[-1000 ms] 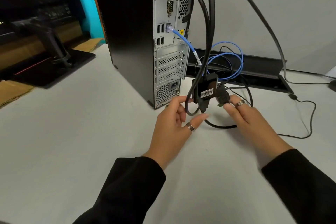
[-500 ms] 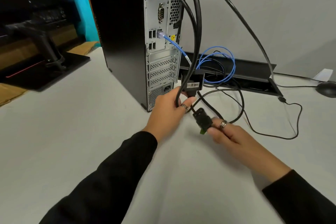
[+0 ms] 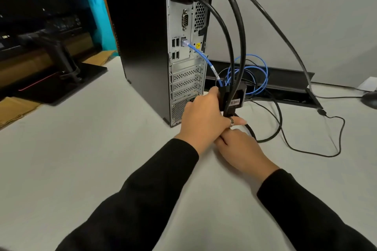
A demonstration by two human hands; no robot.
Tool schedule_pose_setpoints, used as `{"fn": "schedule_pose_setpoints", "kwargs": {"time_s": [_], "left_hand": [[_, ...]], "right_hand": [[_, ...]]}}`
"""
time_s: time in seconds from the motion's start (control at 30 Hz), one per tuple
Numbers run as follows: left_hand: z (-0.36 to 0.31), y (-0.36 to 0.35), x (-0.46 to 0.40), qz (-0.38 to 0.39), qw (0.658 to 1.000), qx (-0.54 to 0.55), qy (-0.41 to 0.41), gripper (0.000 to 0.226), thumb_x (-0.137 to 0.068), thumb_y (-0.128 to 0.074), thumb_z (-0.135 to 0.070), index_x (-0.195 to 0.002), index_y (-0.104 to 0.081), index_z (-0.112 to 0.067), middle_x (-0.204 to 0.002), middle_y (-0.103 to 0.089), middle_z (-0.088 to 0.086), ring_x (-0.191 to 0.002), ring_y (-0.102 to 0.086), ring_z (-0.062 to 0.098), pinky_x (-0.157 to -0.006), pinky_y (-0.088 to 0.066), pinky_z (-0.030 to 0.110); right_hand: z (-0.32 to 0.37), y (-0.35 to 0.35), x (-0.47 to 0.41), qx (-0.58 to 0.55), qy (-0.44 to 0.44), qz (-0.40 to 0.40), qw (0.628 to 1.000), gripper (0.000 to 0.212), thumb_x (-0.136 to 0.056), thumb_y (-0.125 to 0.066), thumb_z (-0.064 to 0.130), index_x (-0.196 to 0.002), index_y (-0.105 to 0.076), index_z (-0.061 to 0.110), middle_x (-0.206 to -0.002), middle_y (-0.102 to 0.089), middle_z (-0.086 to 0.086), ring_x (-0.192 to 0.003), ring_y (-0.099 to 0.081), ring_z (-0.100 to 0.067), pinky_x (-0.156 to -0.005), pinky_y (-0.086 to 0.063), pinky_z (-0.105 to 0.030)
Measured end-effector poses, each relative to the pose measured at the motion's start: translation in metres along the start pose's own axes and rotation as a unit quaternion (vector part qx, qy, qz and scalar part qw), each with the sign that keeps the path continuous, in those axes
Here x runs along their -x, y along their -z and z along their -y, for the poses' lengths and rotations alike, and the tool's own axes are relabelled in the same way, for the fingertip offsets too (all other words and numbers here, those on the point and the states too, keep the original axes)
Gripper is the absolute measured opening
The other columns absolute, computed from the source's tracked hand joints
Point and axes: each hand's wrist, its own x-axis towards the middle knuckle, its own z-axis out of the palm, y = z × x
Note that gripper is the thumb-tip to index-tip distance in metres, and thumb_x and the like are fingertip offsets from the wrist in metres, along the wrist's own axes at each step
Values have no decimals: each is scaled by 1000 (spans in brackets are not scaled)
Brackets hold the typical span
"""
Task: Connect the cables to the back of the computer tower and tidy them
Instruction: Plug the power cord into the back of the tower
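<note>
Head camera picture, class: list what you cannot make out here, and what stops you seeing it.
- Right hand fingertips: hidden under the left hand, so any grip is unknown.
- Thick black cables, upper ends: cut off by the top edge.
- Barcode label on the black box: too small to read.

Black tower (image 3: 142, 36) stands upright, rear exposed; black cables (image 3: 237, 32) and blue cable (image 3: 204, 59) hang plugged in.
</note>
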Motion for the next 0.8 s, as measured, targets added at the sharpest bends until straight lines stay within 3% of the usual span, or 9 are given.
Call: {"fn": "schedule_pose_setpoints", "kwargs": {"time_s": [0.07, 0.13, 0.23, 0.33, 0.43, 0.57, 0.67, 0.8], "left_hand": [[1, -2, 3, -19, 998, -54, 3, 67, -65, -76, -54, -111, -46, -17, -94, -66, -1, -92, -60, 23, -85, -39, 33], [1, 0, 6, -27, 998, -65, 0, 63, -67, -77, -50, -108, -41, -18, -95, -66, -2, -91, -59, 22, -84, -34, 34], [3, 16, 10, -20, 999, -29, 2, 57, -69, -79, -40, -105, -38, -22, -82, -63, -6, -84, -60, 17, -86, -44, 38], [8, 46, 13, -26, 999, 34, 2, 56, -69, -75, -49, -110, -46, -26, -77, -60, -8, -70, -56, 6, -76, -48, 34], [17, 72, 16, -95, 994, 38, -25, 33, -78, -69, -44, -104, -54, -28, -81, -60, -8, -67, -50, -1, -65, -44, 19], [32, 98, 13, -227, 969, 19, -91, 24, -84, -66, -23, -104, -55, -17, -93, -54, -3, -77, -46, -2, -67, -37, 8], [40, 110, 4, -318, 940, -3, -122, 34, -82, -65, -25, -109, -53, -8, -98, -38, -16, -89, -43, 6, -76, -37, 15], [43, 123, -16, -333, 928, -76, -150, 75, -72, -73, -42, -129, -41, -6, -121, -34, 4, -112, -35, 18, -97, -38, 29]], "right_hand": [[3, -2, -4, -35, -12, -1, 999, 26, -97, -35, 22, -103, -55, 8, -83, -50, -4, -78, -51, -24, -60, -33, -30], [6, -3, -7, -79, -11, -16, 997, 29, -92, -35, 25, -98, -59, 11, -84, -47, -1, -86, -55, -29, -68, -38, -31], [10, -1, -12, -135, -37, -30, 990, 19, -93, -35, 33, -88, -52, 26, -88, -49, 0, -84, -53, -25, -71, -40, -32], [5, 2, -19, -90, -35, -22, 995, 29, -98, -30, 42, -101, -53, 25, -85, -56, 1, -81, -52, -21, -67, -40, -35], [-1, 4, -27, -118, -41, -22, 992, 24, -97, -29, 47, -93, -48, 32, -69, -48, 9, -80, -54, -22, -64, -38, -35], [-3, 7, -30, -132, -40, -13, 990, 30, -97, -30, 46, -104, -54, 29, -72, -48, 11, -84, -54, -20, -71, -41, -36], [-4, 7, -31, -134, -36, -9, 990, 25, -97, -31, 45, -95, -52, 32, -73, -50, 10, -85, -54, -19, -71, -41, -35], [-4, 8, -32, -121, -40, 1, 992, 25, -97, -31, 45, -94, -51, 31, -77, -55, 4, -84, -56, -19, -70, -42, -34]]}}
